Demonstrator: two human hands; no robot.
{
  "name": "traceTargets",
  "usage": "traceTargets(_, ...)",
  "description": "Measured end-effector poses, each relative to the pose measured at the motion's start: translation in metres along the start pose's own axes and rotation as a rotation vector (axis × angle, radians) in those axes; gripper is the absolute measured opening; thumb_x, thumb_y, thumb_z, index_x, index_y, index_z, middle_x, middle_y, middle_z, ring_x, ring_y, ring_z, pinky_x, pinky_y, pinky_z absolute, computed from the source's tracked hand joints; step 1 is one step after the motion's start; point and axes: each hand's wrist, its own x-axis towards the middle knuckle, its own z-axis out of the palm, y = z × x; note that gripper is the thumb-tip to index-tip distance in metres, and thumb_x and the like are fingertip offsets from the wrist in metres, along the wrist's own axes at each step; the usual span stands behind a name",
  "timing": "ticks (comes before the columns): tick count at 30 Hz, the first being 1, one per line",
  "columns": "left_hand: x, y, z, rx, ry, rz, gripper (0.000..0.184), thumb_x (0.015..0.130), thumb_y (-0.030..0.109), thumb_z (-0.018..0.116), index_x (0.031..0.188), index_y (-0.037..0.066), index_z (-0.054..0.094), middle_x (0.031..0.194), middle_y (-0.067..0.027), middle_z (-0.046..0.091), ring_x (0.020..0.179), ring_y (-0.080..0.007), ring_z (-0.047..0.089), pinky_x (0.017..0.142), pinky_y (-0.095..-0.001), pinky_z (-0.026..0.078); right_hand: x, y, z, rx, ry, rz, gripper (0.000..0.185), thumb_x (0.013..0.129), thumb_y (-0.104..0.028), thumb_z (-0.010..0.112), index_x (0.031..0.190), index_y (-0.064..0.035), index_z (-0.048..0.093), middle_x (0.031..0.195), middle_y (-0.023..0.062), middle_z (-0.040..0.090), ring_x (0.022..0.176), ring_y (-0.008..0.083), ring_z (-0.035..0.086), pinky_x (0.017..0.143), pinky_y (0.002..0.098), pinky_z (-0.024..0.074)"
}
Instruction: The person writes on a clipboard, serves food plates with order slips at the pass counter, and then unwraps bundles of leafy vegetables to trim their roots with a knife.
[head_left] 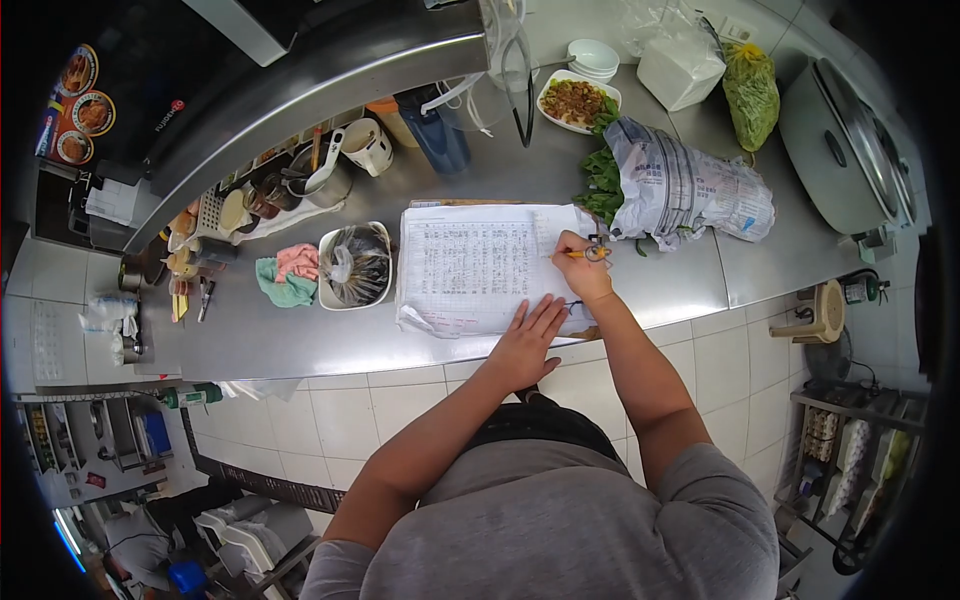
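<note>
Right hand [582, 272] curls closed round a yellow pen [577, 254], writing, I judge; left hand [525, 348] lies flat, fingers slightly spread, gripping nothing, on the gridded sheets [470, 260] beneath both. The next stroke wants them steady.

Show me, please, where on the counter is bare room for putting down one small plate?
Bare counter lies between the blue container, the food dish and the papers; also in front of the green cloth. Crowded: the back left, with jars and a white jug.
</note>
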Motion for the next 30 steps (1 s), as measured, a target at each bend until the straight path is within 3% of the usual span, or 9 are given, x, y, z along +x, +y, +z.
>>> traceTargets(8, 0.000, -0.001, -0.002, -0.014, 0.005, 0.006, 0.082, 0.078, 0.031, 0.071, 0.143, 0.002, 0.031, 0.152, -0.0131, 0.026, 0.144, -0.0287, 0.019, 0.116, -0.0499, 0.015, 0.003, 0.014, 0.000, 0.141, 0.004, 0.060, 0.010, 0.075, -0.010, 0.063, 0.075, -0.0037, 0.055, 0.066, 0.0080, 0.059, 0.062, 0.0196, 0.058, 0.059, 0.0334, 0.0450)
traceTargets(11, 0.000, 0.000, -0.002, -0.024, 0.001, 0.001, 0.081, 0.078, 0.031, 0.071, 0.143, 0.002, 0.031, 0.152, -0.0130, 0.026, 0.144, -0.0287, 0.019, 0.116, -0.0498, 0.015, 0.002, 0.014, 0.001, -0.017, 0.019, 0.015, 0.010, 0.074, -0.009, 0.063, 0.074, -0.0030, 0.055, 0.066, 0.0079, 0.058, 0.061, 0.0193, 0.056, 0.060, 0.0328, 0.0448)
traceTargets(22, 0.001, -0.001, -0.001, -0.026, -0.010, -0.009, 0.080, 0.079, 0.030, 0.070, 0.143, 0.002, 0.032, 0.152, -0.0121, 0.025, 0.144, -0.0282, 0.018, 0.116, -0.0494, 0.014, 0.004, 0.016, 0.001, 0.178, 0.044, 0.040, 0.011, 0.072, -0.007, 0.063, 0.071, -0.0021, 0.053, 0.064, 0.0079, 0.056, 0.059, 0.0187, 0.054, 0.058, 0.0326, 0.0434)
traceTargets(30, 0.001, 0.001, -0.002, -0.021, -0.008, -0.010, 0.080, 0.079, 0.030, 0.070, 0.143, 0.002, 0.031, 0.152, -0.0120, 0.025, 0.144, -0.0285, 0.018, 0.116, -0.0495, 0.015, 0.005, 0.027, 0.003, 0.068, 0.046, -0.011, 0.011, 0.072, -0.007, 0.062, 0.070, -0.0024, 0.052, 0.064, 0.0085, 0.055, 0.058, 0.0201, 0.053, 0.058, 0.0334, 0.0434)
